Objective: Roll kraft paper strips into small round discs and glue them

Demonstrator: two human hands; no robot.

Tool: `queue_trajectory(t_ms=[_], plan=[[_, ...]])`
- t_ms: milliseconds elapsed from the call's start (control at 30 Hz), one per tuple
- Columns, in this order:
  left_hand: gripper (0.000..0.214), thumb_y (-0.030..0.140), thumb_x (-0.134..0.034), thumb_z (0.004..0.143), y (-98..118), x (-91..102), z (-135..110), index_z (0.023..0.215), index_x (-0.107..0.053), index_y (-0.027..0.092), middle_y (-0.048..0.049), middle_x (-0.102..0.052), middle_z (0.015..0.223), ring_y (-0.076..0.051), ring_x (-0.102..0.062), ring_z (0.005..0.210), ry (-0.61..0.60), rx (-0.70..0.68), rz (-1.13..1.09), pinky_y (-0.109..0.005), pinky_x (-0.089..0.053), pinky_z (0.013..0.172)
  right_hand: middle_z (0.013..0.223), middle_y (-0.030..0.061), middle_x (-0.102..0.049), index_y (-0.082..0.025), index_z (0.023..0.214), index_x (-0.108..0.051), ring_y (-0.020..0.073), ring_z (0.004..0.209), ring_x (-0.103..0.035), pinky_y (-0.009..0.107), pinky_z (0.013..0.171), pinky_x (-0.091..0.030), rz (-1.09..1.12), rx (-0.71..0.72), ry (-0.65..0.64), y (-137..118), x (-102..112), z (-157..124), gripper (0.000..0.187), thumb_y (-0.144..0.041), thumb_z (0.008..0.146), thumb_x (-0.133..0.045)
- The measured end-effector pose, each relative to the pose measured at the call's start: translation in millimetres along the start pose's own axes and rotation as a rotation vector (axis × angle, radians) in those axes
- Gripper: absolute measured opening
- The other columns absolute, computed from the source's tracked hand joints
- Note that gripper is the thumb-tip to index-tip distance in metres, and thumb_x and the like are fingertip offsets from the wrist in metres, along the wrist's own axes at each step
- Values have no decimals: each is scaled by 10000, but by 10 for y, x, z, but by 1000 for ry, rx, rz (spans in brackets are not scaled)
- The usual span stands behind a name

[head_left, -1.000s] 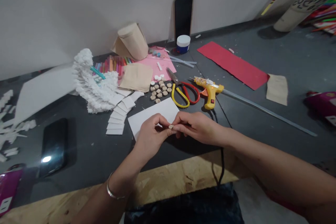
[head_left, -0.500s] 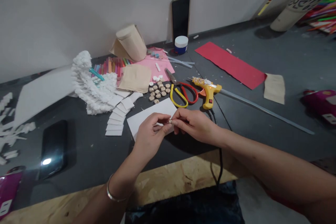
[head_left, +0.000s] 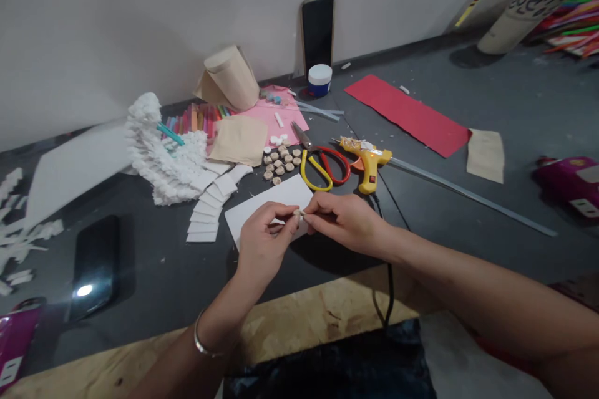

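Observation:
My left hand (head_left: 264, 230) and my right hand (head_left: 344, 221) meet above a white card (head_left: 262, 202). Between their fingertips is a small beige piece (head_left: 298, 212), pinched from both sides; its exact shape is largely hidden. Just behind the card lie several beige round pieces (head_left: 282, 163), like small wrapped discs, with a few white ones beside them. Scissors (head_left: 322, 168) with one yellow and one red handle rest behind my right hand. A yellow glue gun (head_left: 369, 165) lies to their right, a long clear glue stick (head_left: 472, 196) running from its back.
White foam strips (head_left: 203, 218) fan out left of the card, near a ruffled white paper form (head_left: 159, 165). A beige paper roll (head_left: 231, 78), a blue jar (head_left: 319, 81) and a leaning phone (head_left: 318, 34) stand along the wall. Another phone (head_left: 95, 265) lies left; red paper (head_left: 407, 113) lies right.
My fingertips have shifted slightly, and more of the beige piece now shows between them. The whole view has moved a little; the things on the table lie as before.

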State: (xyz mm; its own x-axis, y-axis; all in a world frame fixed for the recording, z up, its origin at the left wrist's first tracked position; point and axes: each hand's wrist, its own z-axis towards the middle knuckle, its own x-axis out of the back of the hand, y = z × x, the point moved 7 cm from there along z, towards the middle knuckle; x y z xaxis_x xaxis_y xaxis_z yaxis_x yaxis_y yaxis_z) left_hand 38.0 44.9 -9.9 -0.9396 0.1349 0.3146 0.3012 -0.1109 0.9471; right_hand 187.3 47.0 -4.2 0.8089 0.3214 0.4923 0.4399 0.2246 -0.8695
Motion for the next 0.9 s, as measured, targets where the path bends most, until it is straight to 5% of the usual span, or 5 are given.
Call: queue_trajectory(t_ms=[567,733,900], plan=[[241,316,-808,663,-187,-95,6,738,-632,168,8,-661,684,-137,-658,639,-98,287,-309,-262,-564,636,695,-1,-666,-183,823,-624,107,602,-560,209,570,-360,-110,118,-9,-49,-34,-30,118,-236,883,-537],[283,309,-816,670,-148,-86,22,900,-716,179,-16,-702,792,-142,-670,699,-114,239,-284,-266,-569,672,711,5,-677,-185,832,-618,109,614,-579,206,582,-382,-100,155,16,-61,-32,-25,121,-243,891,-530],[164,293,-793,705,-34,-50,45,836,-773,197,-46,-728,848,-161,-681,771,-90,128,-176,-239,-561,645,704,8,-687,-187,809,-611,114,606,-596,206,567,-385,-117,88,45,-26,-21,-27,120,-263,884,-558]])
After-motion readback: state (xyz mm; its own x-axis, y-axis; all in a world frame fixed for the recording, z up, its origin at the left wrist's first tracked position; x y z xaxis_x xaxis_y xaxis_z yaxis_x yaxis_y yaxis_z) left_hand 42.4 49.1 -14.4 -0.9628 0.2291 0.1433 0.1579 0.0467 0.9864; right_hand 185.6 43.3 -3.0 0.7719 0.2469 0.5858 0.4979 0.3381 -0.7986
